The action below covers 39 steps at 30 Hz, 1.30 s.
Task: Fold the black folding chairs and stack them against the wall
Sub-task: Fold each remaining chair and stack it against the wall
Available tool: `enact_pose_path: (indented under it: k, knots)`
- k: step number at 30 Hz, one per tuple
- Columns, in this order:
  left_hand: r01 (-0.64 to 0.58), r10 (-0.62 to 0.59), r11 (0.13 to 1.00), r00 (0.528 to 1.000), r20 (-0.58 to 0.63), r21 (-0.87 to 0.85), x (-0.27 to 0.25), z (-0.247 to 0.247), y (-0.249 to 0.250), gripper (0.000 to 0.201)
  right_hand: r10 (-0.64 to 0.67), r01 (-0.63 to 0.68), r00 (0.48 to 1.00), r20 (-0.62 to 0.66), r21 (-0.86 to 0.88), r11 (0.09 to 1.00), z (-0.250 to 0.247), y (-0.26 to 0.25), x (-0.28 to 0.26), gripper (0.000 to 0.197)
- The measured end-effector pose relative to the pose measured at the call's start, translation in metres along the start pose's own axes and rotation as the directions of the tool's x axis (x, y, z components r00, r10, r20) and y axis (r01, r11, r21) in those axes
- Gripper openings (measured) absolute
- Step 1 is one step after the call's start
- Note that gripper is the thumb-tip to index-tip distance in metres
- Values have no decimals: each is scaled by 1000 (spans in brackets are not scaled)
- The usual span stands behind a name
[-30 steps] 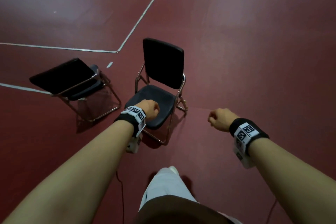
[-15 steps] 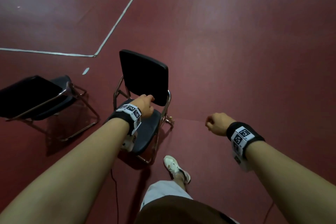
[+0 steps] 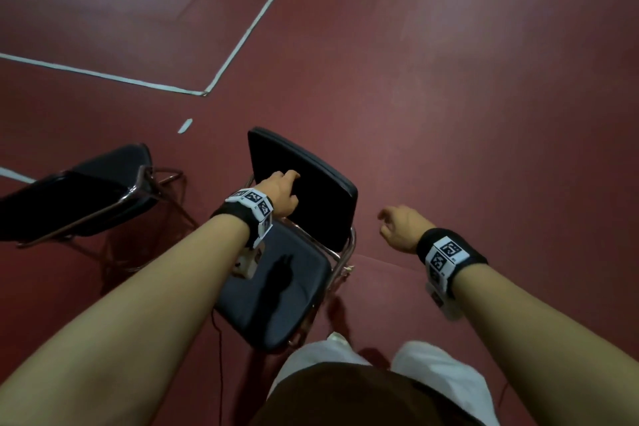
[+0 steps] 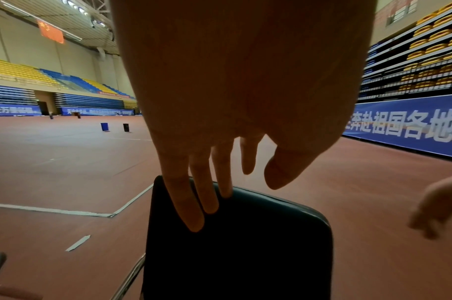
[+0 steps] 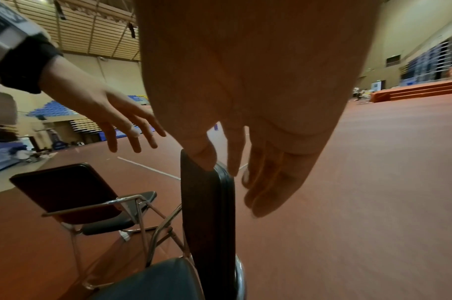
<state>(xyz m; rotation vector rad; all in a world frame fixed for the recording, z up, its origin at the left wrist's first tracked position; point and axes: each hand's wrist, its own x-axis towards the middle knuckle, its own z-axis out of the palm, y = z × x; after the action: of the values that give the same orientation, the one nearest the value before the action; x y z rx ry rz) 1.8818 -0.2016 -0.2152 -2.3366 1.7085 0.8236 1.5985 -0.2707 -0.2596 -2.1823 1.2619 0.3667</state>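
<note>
A black folding chair stands unfolded right in front of me, its backrest (image 3: 311, 197) upright over the padded seat (image 3: 276, 297). My left hand (image 3: 288, 183) reaches at the front of the backrest near its top edge (image 4: 245, 233), fingers (image 4: 194, 205) spread and straight, holding nothing. My right hand (image 3: 389, 223) hangs in the air just right of the backrest's side edge (image 5: 207, 213), with its fingers (image 5: 268, 182) relaxed and nothing in it. A second black folding chair (image 3: 86, 190) stands unfolded to the left (image 5: 73, 194).
Red sports floor all around, with white court lines (image 3: 242, 34) and a white tape scrap (image 3: 185, 125). My legs and a shoe (image 3: 337, 339) are beside the chair's front. A blue banner wall (image 4: 412, 130) runs on the right; two bins (image 4: 104, 126) stand far off.
I have stepped up to the near chair. My left hand rose from over the seat to the backrest and its fingers uncurled. My right fist loosened beside the chair.
</note>
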Motion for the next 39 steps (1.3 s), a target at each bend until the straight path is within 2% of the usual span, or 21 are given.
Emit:
enact_pose_path:
  k: [2, 4, 5, 7, 8, 10, 11, 13, 14, 16, 17, 19, 22, 25, 26, 28, 31, 34, 38, 39]
  knots:
    - [14, -13, 1000, 999, 39, -13, 8, -6, -5, 56, 5, -5, 1000, -19, 30, 1000, -10, -11, 25, 55]
    - [67, -66, 998, 996, 67, -12, 23, -14, -24, 45, -19, 20, 1000, -21, 51, 999, -20, -33, 74, 68]
    - [49, -48, 999, 995, 84, -7, 21, -13, -22, 39, -7, 10, 999, -31, 67, 998, -24, -39, 77, 74]
    - [129, -124, 991, 985, 123, -36, 31, -17, -43, 31, -66, 64, 997, 31, 58, 996, -23, -67, 127, 86]
    - [131, -124, 990, 984, 125, -46, 28, -15, -40, 30, -47, 44, 997, 56, 67, 997, -21, -70, 128, 90]
    - [255, -243, 962, 962, 123, -95, 41, -21, -56, 31, -41, 38, 986, 159, 17, 999, -16, -90, 174, 91]
    - [255, -242, 961, 963, 115, -109, 41, -23, -53, 32, 9, -9, 985, 174, 3, 1000, -17, -87, 169, 89]
    - [346, -328, 925, 936, 128, -155, 47, -24, -62, 32, -6, 9, 976, 218, -12, 1000, -7, -93, 189, 80]
    - [360, -340, 917, 931, 131, -172, 46, -22, -58, 33, -5, 3, 976, 218, 11, 1000, -2, -90, 179, 79]
    - [481, -451, 851, 875, 175, -211, 63, -28, -62, 40, -63, 66, 961, 270, -4, 998, 3, -94, 199, 78]
    - [502, -472, 832, 864, 174, -238, 61, -24, -62, 47, -75, 76, 956, 283, 6, 997, 10, -98, 184, 77]
    - [580, -548, 751, 814, 193, -314, 92, -28, -59, 61, -95, 102, 933, 346, -1, 995, 6, -97, 201, 78]
    - [632, -606, 615, 761, 230, -472, 128, -29, -46, 76, -189, 187, 902, 389, 43, 981, -4, -95, 207, 74]
    - [681, -658, 505, 701, 274, -531, 153, -25, -28, 102, -248, 230, 852, 461, 97, 968, -8, -96, 216, 76]
    - [685, -684, 490, 686, 249, -539, 154, -21, -24, 103, -264, 243, 830, 491, 108, 964, -6, -99, 215, 79]
    - [696, -735, 449, 644, 212, -560, 172, -14, -10, 91, -262, 242, 795, 547, 109, 964, -7, -95, 224, 85]
    - [726, -767, 338, 581, 272, -599, 188, -2, 18, 70, -235, 256, 726, 646, 63, 965, -18, -86, 227, 91]
    - [720, -755, 288, 577, 313, -631, 192, 4, 24, 72, -241, 275, 687, 685, 62, 960, -23, -81, 227, 94]
    - [682, -727, 307, 618, 299, -664, 182, 4, 14, 78, -360, 319, 668, 651, 187, 929, -13, -70, 229, 104]
    - [679, -731, 306, 617, 292, -668, 175, 6, 9, 79, -402, 346, 634, 661, 222, 911, -10, -70, 229, 108]
